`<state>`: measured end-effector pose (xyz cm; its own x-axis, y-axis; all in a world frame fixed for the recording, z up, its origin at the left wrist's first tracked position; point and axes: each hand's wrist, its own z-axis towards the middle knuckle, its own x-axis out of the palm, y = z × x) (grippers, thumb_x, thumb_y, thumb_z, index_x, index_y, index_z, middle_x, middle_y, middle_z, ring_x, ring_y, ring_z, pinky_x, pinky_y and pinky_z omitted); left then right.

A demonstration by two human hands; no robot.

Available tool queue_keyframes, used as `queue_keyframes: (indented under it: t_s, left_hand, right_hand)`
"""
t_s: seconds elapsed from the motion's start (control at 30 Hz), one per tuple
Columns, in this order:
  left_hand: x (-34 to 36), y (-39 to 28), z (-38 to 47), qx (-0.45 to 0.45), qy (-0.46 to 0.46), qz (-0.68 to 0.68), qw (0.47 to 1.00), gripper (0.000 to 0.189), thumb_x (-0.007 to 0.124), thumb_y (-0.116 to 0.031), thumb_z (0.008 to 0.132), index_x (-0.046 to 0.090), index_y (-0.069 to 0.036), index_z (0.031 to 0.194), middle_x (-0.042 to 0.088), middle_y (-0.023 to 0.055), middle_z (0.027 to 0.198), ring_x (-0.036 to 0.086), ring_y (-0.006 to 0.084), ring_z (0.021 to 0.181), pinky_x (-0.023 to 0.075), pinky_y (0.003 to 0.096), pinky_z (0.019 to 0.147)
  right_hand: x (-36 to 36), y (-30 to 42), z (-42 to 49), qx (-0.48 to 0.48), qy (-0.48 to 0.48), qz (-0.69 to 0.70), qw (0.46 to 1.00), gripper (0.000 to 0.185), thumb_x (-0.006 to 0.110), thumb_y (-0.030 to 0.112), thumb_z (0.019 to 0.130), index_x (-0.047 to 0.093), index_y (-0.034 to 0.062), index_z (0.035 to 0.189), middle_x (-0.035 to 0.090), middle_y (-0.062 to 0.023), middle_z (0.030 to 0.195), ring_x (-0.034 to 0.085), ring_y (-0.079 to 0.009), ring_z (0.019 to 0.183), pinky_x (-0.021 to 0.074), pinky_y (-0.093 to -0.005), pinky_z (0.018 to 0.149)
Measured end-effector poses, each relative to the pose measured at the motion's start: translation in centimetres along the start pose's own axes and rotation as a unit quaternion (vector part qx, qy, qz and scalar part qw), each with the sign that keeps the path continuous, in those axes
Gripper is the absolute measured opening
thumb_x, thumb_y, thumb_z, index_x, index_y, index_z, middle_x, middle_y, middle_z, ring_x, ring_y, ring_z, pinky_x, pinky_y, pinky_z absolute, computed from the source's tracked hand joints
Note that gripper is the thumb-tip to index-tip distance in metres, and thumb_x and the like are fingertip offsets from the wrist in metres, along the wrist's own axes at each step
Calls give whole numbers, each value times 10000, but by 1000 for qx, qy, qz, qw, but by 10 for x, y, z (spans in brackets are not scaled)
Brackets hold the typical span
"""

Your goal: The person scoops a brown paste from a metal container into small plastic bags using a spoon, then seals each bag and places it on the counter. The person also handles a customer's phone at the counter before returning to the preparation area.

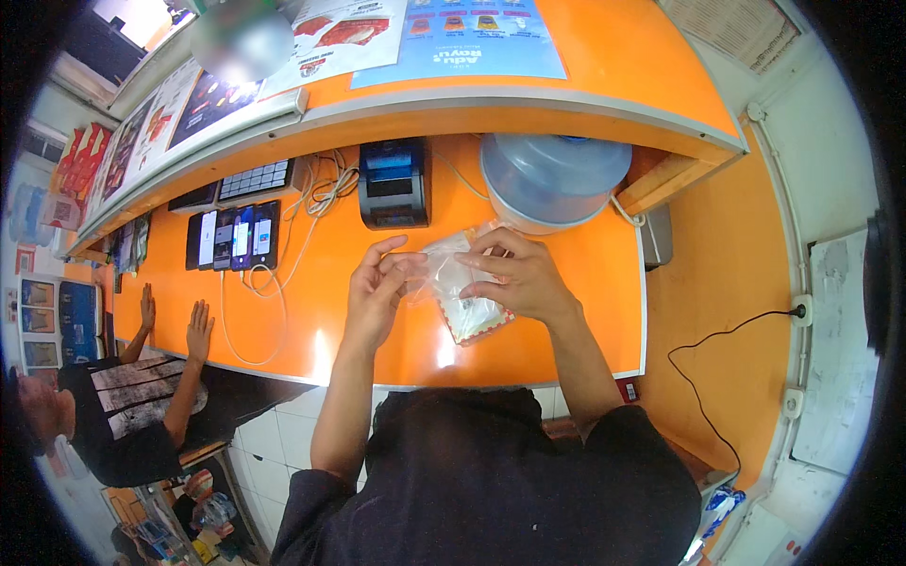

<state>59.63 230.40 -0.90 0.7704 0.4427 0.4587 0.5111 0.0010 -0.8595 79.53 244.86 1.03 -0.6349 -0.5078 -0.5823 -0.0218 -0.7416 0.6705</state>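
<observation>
Between my two hands is a clear plastic bag (446,272), lifted a little over the orange counter (333,304). My left hand (382,283) pinches its left edge with thumb and fingers. At the bag's right side, my right hand (513,272) grips the plastic with curled fingers. Beneath the bag lies a flat white packet with a red-checked border (471,322); whether the bag touches it I cannot tell.
Behind my hands stand a black receipt printer (393,187) and a large blue water jug (555,180) under a raised shelf (495,106). Several phones (241,237) with white cables lie left of them. Another person (134,410) rests both hands on the counter at the left.
</observation>
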Motion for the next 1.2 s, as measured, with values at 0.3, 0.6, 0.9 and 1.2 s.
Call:
queue_keyframes:
  t_s: [0.3, 0.6, 0.9, 1.2]
  left_hand:
    - [16, 4, 18, 72, 25, 85, 993, 281, 639, -8, 940, 583, 9, 1215, 718, 99, 993, 652, 121, 848, 516, 254, 739]
    - [31, -12, 22, 162, -43, 205, 964, 350, 674, -43, 914, 599, 9, 1252, 712, 123, 1070, 656, 161, 918, 511, 281, 773]
    - [72, -59, 1, 371, 201, 597, 683, 747, 775, -95, 708, 483, -39, 1394, 586, 169, 1294, 495, 389, 1277, 298, 530, 1155]
    - [60, -35, 5, 339, 167, 491, 785, 741, 782, -69, 747, 450, -28, 1409, 621, 182, 1200, 606, 341, 1132, 462, 427, 1020]
  right_hand:
    - [-18, -13, -8, -7, -24, 14, 1000, 290, 808, 216, 747, 773, 128, 1021, 683, -45, 948, 667, -207, 832, 547, -320, 753]
    - [-16, 4, -3, 35, -84, 3, 996, 430, 844, 233, 715, 734, 28, 1076, 713, -101, 1004, 684, -215, 845, 559, -319, 736]
    - [-13, 8, 10, -76, -49, -70, 993, 443, 819, 226, 679, 733, 50, 1075, 684, -85, 952, 652, -248, 856, 531, -347, 735]
    - [-19, 23, 14, -44, -38, -18, 998, 253, 772, 168, 767, 749, 63, 996, 677, -76, 901, 648, -247, 820, 525, -346, 709]
